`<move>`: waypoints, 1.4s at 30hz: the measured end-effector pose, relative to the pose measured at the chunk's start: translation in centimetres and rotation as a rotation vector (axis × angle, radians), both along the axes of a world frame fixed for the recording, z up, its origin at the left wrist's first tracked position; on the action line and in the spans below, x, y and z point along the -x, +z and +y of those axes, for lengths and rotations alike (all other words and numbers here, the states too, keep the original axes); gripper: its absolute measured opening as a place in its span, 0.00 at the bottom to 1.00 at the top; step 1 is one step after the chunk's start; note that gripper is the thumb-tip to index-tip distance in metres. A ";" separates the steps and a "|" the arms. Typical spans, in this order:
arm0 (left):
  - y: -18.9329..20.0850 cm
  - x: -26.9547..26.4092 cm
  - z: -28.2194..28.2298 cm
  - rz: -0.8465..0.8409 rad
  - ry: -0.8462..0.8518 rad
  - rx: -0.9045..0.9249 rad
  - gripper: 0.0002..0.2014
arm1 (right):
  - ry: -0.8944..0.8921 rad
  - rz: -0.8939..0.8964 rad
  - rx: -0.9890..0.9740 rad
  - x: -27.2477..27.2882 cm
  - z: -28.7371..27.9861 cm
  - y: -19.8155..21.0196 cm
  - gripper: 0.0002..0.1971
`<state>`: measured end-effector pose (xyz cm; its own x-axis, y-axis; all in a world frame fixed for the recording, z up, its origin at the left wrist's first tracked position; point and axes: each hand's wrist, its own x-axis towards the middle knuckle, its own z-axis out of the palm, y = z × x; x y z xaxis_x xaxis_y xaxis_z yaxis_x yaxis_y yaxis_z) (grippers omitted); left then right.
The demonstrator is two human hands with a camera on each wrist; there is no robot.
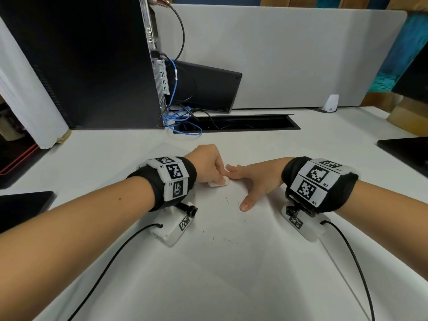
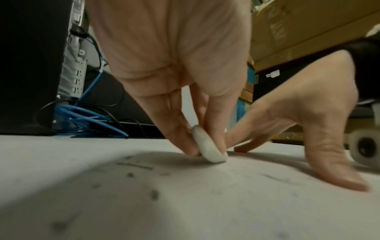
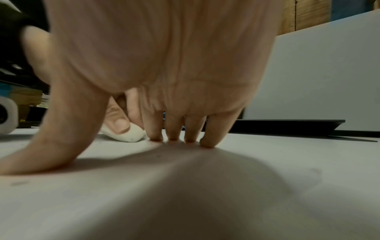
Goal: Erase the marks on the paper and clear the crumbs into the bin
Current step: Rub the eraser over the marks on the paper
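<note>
A white sheet of paper (image 1: 231, 262) lies on the desk in front of me. My left hand (image 1: 212, 169) pinches a small white eraser (image 1: 219, 182) between thumb and fingers and presses it edge-down on the paper (image 2: 185, 203); the eraser (image 2: 208, 148) shows clearly in the left wrist view. My right hand (image 1: 249, 181) lies flat beside it, fingers straight, fingertips (image 3: 173, 137) and thumb pressing the sheet down. Thin dark eraser crumbs (image 1: 227, 200) and short marks (image 1: 220, 239) are scattered on the paper nearer to me. No bin is in view.
A black computer tower (image 1: 81, 66) with blue cables (image 1: 178, 121) stands at the back left. A cable slot (image 1: 243, 122) runs behind the paper, before a grey divider (image 1: 301, 59). Dark flat objects sit at the left edge (image 1: 23, 205) and right edge (image 1: 405, 151).
</note>
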<state>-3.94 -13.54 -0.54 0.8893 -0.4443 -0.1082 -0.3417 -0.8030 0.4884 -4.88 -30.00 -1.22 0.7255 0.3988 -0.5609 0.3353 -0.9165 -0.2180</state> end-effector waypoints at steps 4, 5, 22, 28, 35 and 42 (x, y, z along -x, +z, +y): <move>-0.4 1.6 -0.4 0.049 -0.105 -0.010 0.08 | -0.009 -0.002 -0.023 0.0 -0.1 0.1 0.49; -0.3 1.8 -0.4 0.047 -0.128 -0.022 0.08 | -0.005 -0.003 -0.021 0.0 -0.1 0.1 0.49; -0.2 2.5 -0.3 0.049 -0.170 -0.031 0.07 | -0.016 -0.010 -0.027 0.1 -0.2 0.0 0.49; 0.1 1.5 -0.1 0.022 -0.103 -0.010 0.07 | 0.009 -0.006 -0.027 -0.2 -0.1 -0.2 0.50; 1.0 1.8 0.9 0.052 -0.139 0.025 0.09 | -0.010 -0.043 -0.024 -0.1 -0.1 -0.2 0.53; 2.7 0.1 4.9 0.114 0.044 0.213 0.12 | -0.151 -0.342 -0.332 0.1 -0.1 2.1 0.13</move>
<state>-4.06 -8.59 2.16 0.8958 -0.4288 -0.1167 -0.2417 -0.6905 0.6818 -4.98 -30.12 0.91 0.9091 0.3918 -0.1414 0.3073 -0.8600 -0.4074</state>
